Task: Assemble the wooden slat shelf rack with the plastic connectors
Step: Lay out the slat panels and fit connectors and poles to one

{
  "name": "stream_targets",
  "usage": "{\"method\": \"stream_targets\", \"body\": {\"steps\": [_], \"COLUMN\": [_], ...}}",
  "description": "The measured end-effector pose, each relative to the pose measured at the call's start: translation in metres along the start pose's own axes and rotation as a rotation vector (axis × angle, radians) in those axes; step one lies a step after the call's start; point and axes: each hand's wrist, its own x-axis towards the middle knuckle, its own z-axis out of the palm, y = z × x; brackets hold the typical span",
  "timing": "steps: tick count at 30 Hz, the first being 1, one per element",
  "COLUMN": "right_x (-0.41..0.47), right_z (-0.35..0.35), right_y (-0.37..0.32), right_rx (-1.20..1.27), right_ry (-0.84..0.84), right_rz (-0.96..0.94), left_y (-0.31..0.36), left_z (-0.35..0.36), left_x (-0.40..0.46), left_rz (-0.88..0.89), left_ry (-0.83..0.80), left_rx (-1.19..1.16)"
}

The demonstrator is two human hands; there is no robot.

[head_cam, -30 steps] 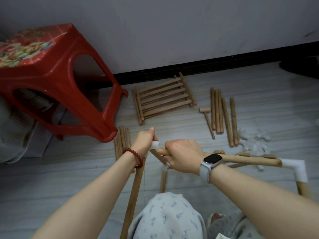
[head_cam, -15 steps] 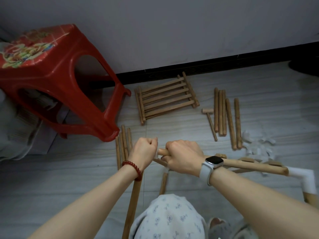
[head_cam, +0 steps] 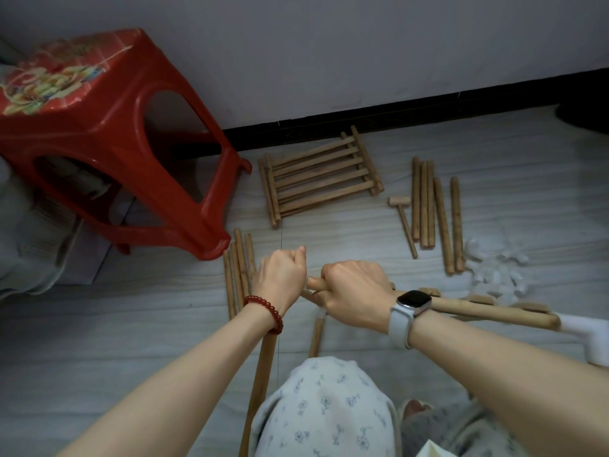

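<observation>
My left hand [head_cam: 283,275] is a closed fist on the top end of a long wooden rod [head_cam: 260,384] that runs down toward me; the white plastic connector it grips there is hidden inside the fist. My right hand [head_cam: 356,291] grips a second rod [head_cam: 494,313] near its left end, and that bare tip [head_cam: 314,283] touches my left fist. This rod runs right into a white elbow connector [head_cam: 590,331]. Another short rod [head_cam: 316,334] of the frame shows under my right hand.
On the floor lie a finished slat panel [head_cam: 319,174], a row of loose rods [head_cam: 431,206], a small wooden mallet [head_cam: 403,222], a pile of white connectors [head_cam: 494,265] and several rods [head_cam: 239,268] by a red plastic stool [head_cam: 115,136]. My knee [head_cam: 329,407] is below.
My left hand has closed fully over the white connector, which showed between the hands a second ago. The rod tip in my right hand now meets the left fist.
</observation>
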Motion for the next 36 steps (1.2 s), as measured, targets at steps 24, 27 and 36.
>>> {"method": "stream_targets", "body": {"steps": [24, 27, 36], "right_x": [0.000, 0.003, -0.015], "right_z": [0.001, 0.001, -0.018], "right_y": [-0.001, 0.006, 0.040], "right_rx": [0.002, 0.010, -0.111], "right_ry": [-0.020, -0.073, -0.050], "right_rz": [-0.034, -0.038, -0.069], "left_y": [0.006, 0.006, 0.006], "left_z": [0.011, 0.012, 0.004], "left_x": [-0.006, -0.003, 0.015], "left_rz": [0.068, 0.068, -0.018], "left_ry": [0.005, -0.014, -0.045], "left_rx": [-0.036, -0.051, -0.196]}}
